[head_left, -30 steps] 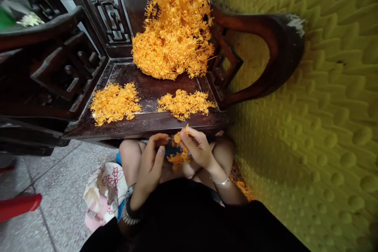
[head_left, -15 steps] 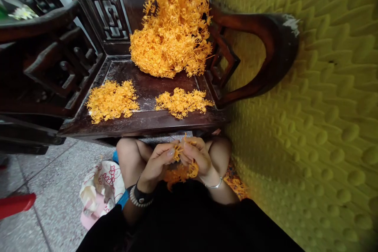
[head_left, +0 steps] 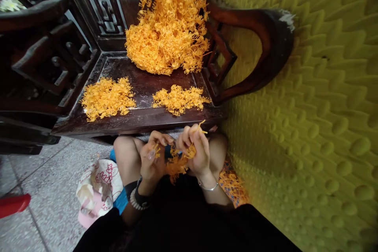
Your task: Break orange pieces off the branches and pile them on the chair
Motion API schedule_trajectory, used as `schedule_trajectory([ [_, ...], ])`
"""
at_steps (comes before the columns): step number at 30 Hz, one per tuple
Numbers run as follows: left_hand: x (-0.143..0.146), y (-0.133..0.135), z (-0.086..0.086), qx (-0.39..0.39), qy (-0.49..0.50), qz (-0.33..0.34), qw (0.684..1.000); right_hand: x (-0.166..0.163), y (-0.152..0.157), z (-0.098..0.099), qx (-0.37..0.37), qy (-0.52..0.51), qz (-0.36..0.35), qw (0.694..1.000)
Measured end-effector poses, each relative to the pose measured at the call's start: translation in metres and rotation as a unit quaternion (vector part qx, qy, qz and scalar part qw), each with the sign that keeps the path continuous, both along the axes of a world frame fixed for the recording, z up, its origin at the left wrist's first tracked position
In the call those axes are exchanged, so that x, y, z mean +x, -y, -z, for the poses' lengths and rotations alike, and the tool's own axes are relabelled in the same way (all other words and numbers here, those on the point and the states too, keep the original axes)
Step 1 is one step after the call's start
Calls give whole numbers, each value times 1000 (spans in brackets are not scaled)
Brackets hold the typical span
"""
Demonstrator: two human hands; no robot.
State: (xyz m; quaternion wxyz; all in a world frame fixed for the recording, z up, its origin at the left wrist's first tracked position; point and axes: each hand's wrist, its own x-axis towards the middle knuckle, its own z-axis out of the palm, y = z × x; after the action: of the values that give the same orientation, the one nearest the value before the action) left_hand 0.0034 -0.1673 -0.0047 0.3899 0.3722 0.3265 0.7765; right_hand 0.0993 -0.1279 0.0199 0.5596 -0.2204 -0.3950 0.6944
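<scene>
My left hand (head_left: 152,157) is curled over my lap, pinching a small orange plastic piece (head_left: 156,151) between thumb and fingertips. My right hand (head_left: 196,150) is closed round a cluster of orange plastic pieces (head_left: 191,150), with one sprig sticking up past the fingers. More orange pieces (head_left: 175,167) lie in my lap between the hands. In front of my knees stands a dark wooden chair seat (head_left: 141,116). On it rest a big tangled orange heap (head_left: 168,27) at the back, a flat pile (head_left: 106,97) at the left and a smaller pile (head_left: 179,99) at the right.
A yellow textured wall (head_left: 310,106) fills the right side. The chair's curved armrest (head_left: 265,47) juts toward it. A printed cloth bag (head_left: 99,189) lies on the speckled floor (head_left: 44,189) by my left knee. A red object (head_left: 13,204) sits at the far left.
My hands have pulled apart: the left now holds a single small piece away from the cluster, and the right has lifted slightly with its cluster. The view has tipped down a little.
</scene>
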Motion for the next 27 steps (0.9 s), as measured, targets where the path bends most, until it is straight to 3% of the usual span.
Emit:
schedule_trajectory([
  [7, 4, -2, 4, 40, 4, -16, 999, 5, -8, 12, 79, 99, 112, 986],
  [10, 7, -5, 5, -34, 37, 37, 998, 7, -5, 15, 84, 172, 134, 972],
  [14, 12, -10, 11, -189, 65, 158, 967, 8, -3, 12, 65, 235, 149, 958],
  [16, 13, -11, 15, -222, 51, 175, 958, 9, -3, 10, 47, 240, 139, 959],
  [21, 9, -13, 23, -208, 2, 152, 966, 12, -7, 13, 42, 260, 152, 953],
  [27, 9, -10, 24, -170, -192, 68, 964, 10, -9, 20, 88, 314, 212, 921],
])
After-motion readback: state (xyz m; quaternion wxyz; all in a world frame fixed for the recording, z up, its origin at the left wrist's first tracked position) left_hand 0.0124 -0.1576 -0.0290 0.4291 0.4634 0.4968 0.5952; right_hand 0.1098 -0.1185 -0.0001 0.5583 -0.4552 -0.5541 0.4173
